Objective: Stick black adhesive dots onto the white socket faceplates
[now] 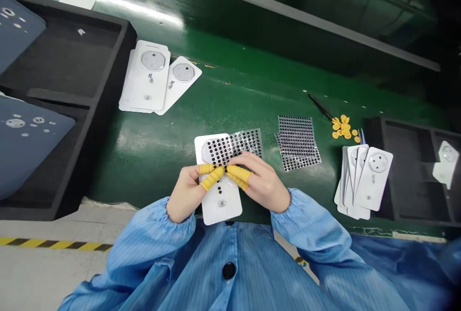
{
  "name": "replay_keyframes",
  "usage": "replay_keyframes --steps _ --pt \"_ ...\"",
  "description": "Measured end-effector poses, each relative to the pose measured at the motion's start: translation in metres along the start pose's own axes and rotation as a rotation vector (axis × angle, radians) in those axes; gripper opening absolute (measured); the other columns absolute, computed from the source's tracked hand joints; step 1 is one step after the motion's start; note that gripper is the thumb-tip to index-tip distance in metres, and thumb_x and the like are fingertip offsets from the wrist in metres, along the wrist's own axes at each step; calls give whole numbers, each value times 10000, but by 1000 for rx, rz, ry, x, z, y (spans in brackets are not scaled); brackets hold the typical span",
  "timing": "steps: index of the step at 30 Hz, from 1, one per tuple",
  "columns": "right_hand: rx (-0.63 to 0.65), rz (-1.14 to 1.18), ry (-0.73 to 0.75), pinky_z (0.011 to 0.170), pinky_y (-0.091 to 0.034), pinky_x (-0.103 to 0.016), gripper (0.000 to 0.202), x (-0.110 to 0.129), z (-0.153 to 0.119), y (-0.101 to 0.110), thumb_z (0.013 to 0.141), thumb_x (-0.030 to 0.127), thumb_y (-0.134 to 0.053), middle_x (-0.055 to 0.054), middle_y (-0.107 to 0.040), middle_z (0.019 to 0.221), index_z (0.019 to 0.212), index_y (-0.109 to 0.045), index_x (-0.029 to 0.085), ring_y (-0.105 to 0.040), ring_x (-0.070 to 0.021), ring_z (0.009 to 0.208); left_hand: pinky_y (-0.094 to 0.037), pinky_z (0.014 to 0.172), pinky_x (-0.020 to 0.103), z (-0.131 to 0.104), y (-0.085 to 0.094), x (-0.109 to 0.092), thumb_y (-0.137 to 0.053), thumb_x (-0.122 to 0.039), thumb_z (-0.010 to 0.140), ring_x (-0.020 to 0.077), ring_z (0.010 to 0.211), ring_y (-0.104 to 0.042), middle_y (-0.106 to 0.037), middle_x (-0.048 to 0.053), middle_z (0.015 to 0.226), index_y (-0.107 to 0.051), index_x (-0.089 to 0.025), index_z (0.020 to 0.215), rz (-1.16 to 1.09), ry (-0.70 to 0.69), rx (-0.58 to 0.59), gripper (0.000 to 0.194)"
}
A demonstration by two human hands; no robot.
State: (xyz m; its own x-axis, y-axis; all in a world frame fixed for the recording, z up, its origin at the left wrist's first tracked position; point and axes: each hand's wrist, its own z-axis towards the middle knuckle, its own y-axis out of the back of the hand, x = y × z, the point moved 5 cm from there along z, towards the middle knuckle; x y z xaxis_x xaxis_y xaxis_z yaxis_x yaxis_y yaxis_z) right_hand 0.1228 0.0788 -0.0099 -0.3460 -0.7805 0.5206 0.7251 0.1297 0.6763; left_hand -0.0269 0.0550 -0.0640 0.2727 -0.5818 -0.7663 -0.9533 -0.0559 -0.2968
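My left hand (187,191) and my right hand (262,180), with yellow covers on thumbs and index fingers, meet over a white card (220,209). Between them they pinch a clear sheet with rows of small black dots (248,142). The sheet lies over the upper part of the card and reaches past its right edge. The card has an octagonal print, partly hidden by the sheet, and a small emblem near its bottom. Fingers of both hands are closed, their tips close together at the sheet's lower edge.
More dotted sheets (297,138) lie to the right, near yellow finger covers (345,127) and black tweezers (320,105). Stacked white cards (372,179) stand by the right black tray (399,172). Other cards (146,80) lie by the left black tray (108,85), which holds blue-grey panels (29,143).
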Motion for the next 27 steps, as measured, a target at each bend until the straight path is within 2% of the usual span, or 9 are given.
replay_keyframes --steps 3,6,12,15,19,22,24,25,27 --pt "6 -118 45 848 -597 -414 190 1 -2 -9 906 55 -434 -145 -696 973 923 -616 106 -659 -193 904 -527 572 157 0 0 3 -852 -372 606 106 587 -657 -753 17 701 -783 -169 768 -24 -3 -23 268" --pt "-9 -163 104 875 -596 -413 242 4 -5 -8 909 58 -380 -156 -704 993 959 -615 87 -679 -203 920 -525 556 162 -1 -2 4 -848 -388 607 107 562 -650 -746 19 676 -780 -161 767 -54 14 -38 286" --pt "-40 -203 183 799 -619 -360 160 5 -11 -15 889 57 -443 -168 -687 981 941 -591 88 -670 -208 938 -534 552 201 -1 -4 0 -825 -385 623 148 594 -664 -748 49 698 -765 -124 784 62 -3 -72 312" --pt "-34 -178 115 745 -617 -328 126 -4 -14 -26 883 71 -500 -165 -671 971 984 -574 89 -657 -200 921 -561 575 269 3 -1 0 -798 -429 625 225 689 -698 -755 88 757 -755 -108 791 244 -70 -109 365" --pt "-21 -55 -18 759 -596 -299 145 -19 -18 -37 914 140 -503 -134 -642 962 1050 -547 117 -642 -171 906 -582 706 346 13 5 5 -799 -415 604 319 915 -692 -761 118 852 -757 -117 803 362 -111 -141 362" --pt "-5 91 -114 773 -579 -288 118 -28 -20 -41 928 171 -491 -115 -622 974 1033 -541 148 -624 -153 920 -572 791 396 17 16 4 -793 -418 611 323 910 -694 -763 124 901 -760 -115 844 406 -114 -142 383" --pt "-2 149 -185 780 -568 -292 108 -34 -22 -40 929 159 -480 -100 -615 975 1016 -544 164 -613 -145 923 -572 806 415 13 31 -3 -757 -449 659 319 890 -701 -761 133 929 -756 -107 893 444 -117 -161 414" --pt "-7 155 -203 782 -564 -297 113 -35 -22 -39 927 150 -476 -97 -613 976 1014 -546 167 -610 -145 924 -572 813 416 8 40 -8 -723 -456 700 315 896 -701 -759 135 946 -751 -107 917 482 -140 -197 413" --pt "-20 128 -204 781 -559 -308 140 -32 -20 -34 915 125 -482 -99 -614 978 1029 -550 167 -610 -152 924 -559 864 402 -9 58 -24 -655 -422 782 299 962 -689 -749 123 1007 -733 -123 992 591 -263 -348 373"
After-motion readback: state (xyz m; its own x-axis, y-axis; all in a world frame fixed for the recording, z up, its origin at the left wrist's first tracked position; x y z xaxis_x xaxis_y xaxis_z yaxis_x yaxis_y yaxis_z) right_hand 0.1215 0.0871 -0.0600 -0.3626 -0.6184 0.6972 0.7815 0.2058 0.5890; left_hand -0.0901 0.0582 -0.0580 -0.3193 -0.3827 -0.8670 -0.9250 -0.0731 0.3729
